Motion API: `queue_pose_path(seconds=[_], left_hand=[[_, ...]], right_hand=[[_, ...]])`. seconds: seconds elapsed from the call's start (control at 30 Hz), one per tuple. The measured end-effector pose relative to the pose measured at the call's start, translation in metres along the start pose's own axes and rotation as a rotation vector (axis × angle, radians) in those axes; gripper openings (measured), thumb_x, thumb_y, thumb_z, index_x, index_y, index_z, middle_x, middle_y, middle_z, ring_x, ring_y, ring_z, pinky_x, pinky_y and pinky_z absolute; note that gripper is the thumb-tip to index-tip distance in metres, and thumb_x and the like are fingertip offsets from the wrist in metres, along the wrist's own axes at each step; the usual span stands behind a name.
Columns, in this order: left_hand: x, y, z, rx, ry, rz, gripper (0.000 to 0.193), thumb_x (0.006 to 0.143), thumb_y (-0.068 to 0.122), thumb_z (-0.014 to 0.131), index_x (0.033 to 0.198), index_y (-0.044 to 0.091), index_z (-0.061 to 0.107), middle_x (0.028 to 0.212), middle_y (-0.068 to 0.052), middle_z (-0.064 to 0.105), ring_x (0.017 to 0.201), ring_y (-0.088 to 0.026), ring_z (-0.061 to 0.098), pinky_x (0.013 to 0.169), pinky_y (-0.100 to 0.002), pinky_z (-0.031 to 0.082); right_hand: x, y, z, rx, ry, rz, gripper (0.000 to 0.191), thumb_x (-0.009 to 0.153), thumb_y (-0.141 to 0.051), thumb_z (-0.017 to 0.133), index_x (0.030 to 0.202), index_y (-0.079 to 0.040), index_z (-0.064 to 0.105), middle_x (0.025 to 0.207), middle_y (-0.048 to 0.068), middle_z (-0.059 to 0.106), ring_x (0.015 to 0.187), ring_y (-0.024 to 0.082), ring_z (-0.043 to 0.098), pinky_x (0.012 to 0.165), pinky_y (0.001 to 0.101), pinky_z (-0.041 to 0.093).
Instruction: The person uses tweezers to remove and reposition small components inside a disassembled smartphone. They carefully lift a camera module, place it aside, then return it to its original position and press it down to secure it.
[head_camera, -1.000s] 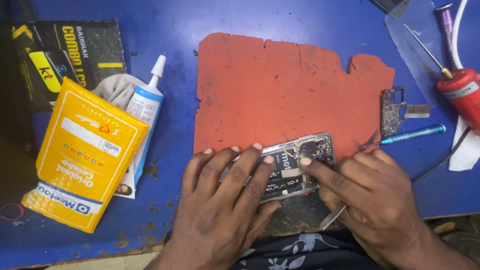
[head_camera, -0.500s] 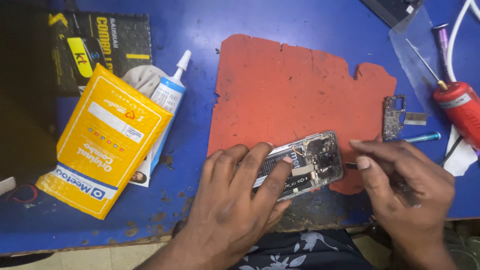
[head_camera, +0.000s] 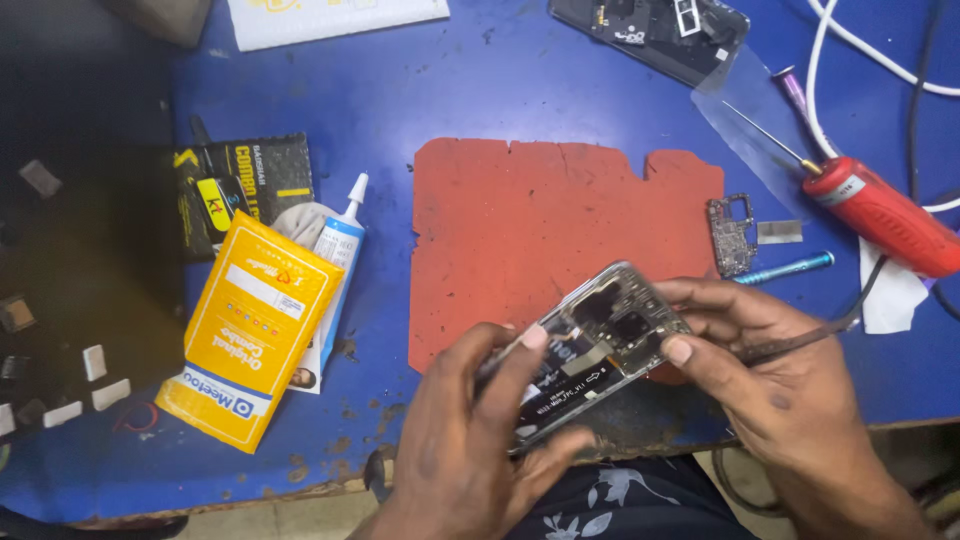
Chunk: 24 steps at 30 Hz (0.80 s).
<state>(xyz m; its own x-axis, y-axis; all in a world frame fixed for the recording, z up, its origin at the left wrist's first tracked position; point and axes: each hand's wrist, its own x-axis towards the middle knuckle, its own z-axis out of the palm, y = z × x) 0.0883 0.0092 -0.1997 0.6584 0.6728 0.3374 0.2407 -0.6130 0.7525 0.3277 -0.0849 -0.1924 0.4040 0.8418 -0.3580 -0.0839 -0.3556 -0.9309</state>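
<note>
Two hands grip our opened grey smartphone (head_camera: 590, 350), tilted over the near edge of the torn red rubber mat (head_camera: 560, 230): left hand (head_camera: 470, 440) clasps its lower end, right hand (head_camera: 770, 380) pinches its upper corner alongside thin metal tweezers (head_camera: 800, 345). Steady support matters here. Tweezer tips are hidden.

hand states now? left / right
Left hand: closed on the opened phone, lifted above the red mat.
Right hand: steadies the phone's top end, with a thin tool.
</note>
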Motion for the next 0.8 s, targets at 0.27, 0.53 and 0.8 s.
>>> queue_pose_path(seconds=[0.27, 0.53, 0.8], left_hand=[[0.017, 0.009, -0.012, -0.697, -0.192, -0.606, 0.044, 0.101, 0.016, 0.06, 0.143, 0.005, 0.056, 0.105, -0.01, 0.078, 0.085, -0.014, 0.073, 0.073, -0.027, 0.059], [0.022, 0.009, -0.006, -0.588, -0.121, -0.486, 0.024, 0.099, 0.009, 0.061, 0.121, 0.001, 0.066, 0.096, -0.009, 0.076, 0.082, -0.01, 0.073, 0.068, -0.026, 0.058], [0.019, 0.004, 0.0, -0.568, -0.104, -0.513, 0.016, 0.098, 0.009, 0.065, 0.112, 0.001, 0.067, 0.088, -0.007, 0.075, 0.076, -0.01, 0.071, 0.066, -0.026, 0.058]], right_hand=[[-0.002, -0.001, -0.002, 0.036, -0.292, 0.077, 0.033, 0.095, -0.002, 0.071, 0.127, 0.007, 0.07, 0.105, 0.019, 0.084, 0.093, 0.018, 0.078, 0.079, 0.029, 0.063], [0.001, 0.005, 0.004, -0.073, -0.293, 0.092, 0.034, 0.088, -0.003, 0.071, 0.121, 0.005, 0.073, 0.095, 0.013, 0.084, 0.077, 0.01, 0.073, 0.064, 0.0217, 0.058], [0.0, 0.008, 0.006, -0.083, -0.342, -0.011, 0.031, 0.096, -0.001, 0.072, 0.127, 0.005, 0.071, 0.095, 0.011, 0.082, 0.072, 0.006, 0.067, 0.059, 0.017, 0.051]])
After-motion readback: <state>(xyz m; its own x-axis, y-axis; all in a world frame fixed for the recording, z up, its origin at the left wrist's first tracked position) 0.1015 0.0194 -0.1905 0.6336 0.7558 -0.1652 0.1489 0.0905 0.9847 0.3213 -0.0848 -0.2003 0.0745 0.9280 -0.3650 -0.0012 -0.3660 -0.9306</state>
